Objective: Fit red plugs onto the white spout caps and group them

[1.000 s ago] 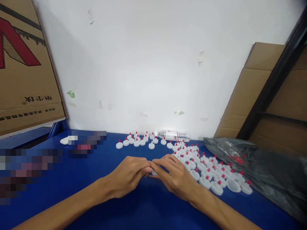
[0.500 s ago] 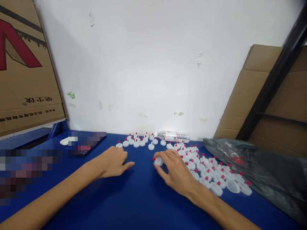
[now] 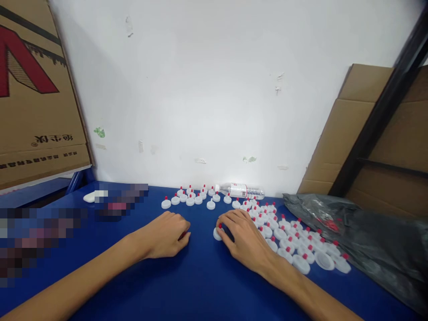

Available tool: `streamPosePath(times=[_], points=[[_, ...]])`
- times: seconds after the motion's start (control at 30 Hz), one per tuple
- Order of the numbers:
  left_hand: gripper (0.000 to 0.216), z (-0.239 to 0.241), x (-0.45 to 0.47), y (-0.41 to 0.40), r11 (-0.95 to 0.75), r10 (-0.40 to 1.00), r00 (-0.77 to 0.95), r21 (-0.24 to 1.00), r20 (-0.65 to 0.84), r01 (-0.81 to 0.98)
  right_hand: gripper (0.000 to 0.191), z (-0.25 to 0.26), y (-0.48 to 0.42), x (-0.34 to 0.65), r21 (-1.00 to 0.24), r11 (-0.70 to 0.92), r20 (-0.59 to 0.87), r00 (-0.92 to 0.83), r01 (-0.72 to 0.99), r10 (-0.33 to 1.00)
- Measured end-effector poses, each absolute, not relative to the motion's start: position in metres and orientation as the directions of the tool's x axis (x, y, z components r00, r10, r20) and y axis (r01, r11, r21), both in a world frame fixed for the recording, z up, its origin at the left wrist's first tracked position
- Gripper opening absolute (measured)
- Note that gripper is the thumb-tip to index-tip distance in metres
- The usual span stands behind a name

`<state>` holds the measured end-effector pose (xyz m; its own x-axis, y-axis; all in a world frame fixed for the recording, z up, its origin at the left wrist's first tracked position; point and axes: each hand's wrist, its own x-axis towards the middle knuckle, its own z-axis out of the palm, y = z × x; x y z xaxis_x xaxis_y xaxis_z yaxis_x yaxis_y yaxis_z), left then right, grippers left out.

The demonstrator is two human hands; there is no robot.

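Observation:
My right hand (image 3: 239,232) is closed around a white round bottle cap with a red tip (image 3: 217,234), which stands red tip up at the table surface. To the left, apart from it, my left hand (image 3: 169,236) has its thumb and fingers together. A small red piece (image 3: 183,234) shows between them, mostly hidden; it looks like one of the red tips. Many similar white caps with red tips (image 3: 301,264) lie on the blue table to the right of my right hand. Behind the hands stands a looser group of caps (image 3: 190,200), and one white cap there (image 3: 211,204) has no red tip.
A clear plastic bottle (image 3: 239,190) lies on its side by the wall. Dark plastic sheeting (image 3: 377,240) covers the right side, with a clear bag of red pieces (image 3: 329,220) on it. At the left are a white object (image 3: 89,197) and a cardboard box (image 3: 40,111).
My right hand has turned the cap from tilted sideways to red tip up and lowered it. My left hand has moved slightly right and nearer, its fingers closing together.

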<state>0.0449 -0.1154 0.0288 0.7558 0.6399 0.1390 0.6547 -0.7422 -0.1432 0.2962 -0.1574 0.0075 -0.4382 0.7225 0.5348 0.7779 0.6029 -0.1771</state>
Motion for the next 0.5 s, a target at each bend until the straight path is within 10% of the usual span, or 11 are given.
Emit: streamPosePath(times=[0.23,0.5], points=[[0.009,0.0243,0.0442,-0.1147,-0.782,0.594,0.774,-0.071,0.217,0.62,0.038,-0.0007,-0.1499,0.3045,-0.121,0.536,0.545,-0.395,0.836,0.739],[0.019,0.027,0.047,-0.1104,-0.824,0.549,0.806,-0.018,0.221,0.566,0.019,0.0057,-0.1534,0.3013,-0.111,0.543,0.561,-0.398,0.833,0.726]])
